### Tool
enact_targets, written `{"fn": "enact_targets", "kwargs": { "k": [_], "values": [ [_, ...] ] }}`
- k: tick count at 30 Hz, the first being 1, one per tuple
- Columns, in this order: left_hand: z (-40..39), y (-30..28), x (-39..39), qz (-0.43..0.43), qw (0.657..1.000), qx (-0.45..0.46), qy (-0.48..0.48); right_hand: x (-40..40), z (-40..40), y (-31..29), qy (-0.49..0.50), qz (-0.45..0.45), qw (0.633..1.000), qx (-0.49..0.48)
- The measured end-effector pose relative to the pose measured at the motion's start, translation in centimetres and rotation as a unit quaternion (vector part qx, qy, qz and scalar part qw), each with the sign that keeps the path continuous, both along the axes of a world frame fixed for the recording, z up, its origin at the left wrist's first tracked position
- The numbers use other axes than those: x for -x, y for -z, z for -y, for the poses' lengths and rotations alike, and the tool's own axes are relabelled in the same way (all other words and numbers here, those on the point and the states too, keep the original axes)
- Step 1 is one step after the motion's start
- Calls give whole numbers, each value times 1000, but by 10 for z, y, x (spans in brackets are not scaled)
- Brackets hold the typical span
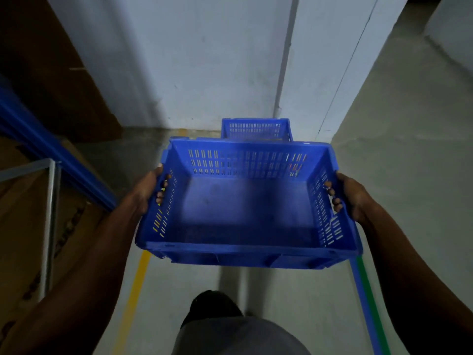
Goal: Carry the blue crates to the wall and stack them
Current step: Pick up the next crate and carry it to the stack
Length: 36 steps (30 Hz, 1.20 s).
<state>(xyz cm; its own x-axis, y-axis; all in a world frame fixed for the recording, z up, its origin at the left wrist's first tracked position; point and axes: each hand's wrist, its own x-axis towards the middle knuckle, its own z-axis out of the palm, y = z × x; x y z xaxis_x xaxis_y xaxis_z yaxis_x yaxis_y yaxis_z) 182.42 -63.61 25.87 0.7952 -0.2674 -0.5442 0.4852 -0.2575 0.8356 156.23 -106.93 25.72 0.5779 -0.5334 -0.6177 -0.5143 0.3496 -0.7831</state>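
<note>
I hold an empty blue slotted crate (245,211) level in front of me, above the floor. My left hand (147,190) grips its left handle slot, fingers poking through to the inside. My right hand (352,197) grips the right handle slot the same way. Beyond the held crate, a second blue crate (256,129) stands on the floor against the white wall (204,60); its lower part is hidden behind the one I carry.
Cardboard boxes (51,73) and a blue-and-metal rack (51,175) line the left side. A yellow floor line (135,285) runs on the left, blue and green lines (366,298) on the right. Open concrete floor (409,149) extends right of a wall corner. My foot (212,306) is below the crate.
</note>
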Motion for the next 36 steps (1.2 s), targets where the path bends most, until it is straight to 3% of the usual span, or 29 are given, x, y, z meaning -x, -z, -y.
{"fn": "enact_targets", "kwargs": {
  "k": [12,19,27,36],
  "values": [
    [166,50,-271,7,998,-27,54,-249,174,32,-16,-32,999,39],
    [262,66,-373,25,997,-53,50,-361,256,45,-9,-41,997,58],
    [361,150,-477,65,991,-117,12,-478,360,148,-38,-67,995,61],
    [423,235,-560,38,990,-133,-22,-557,440,242,-61,-45,997,12]
  ]
}}
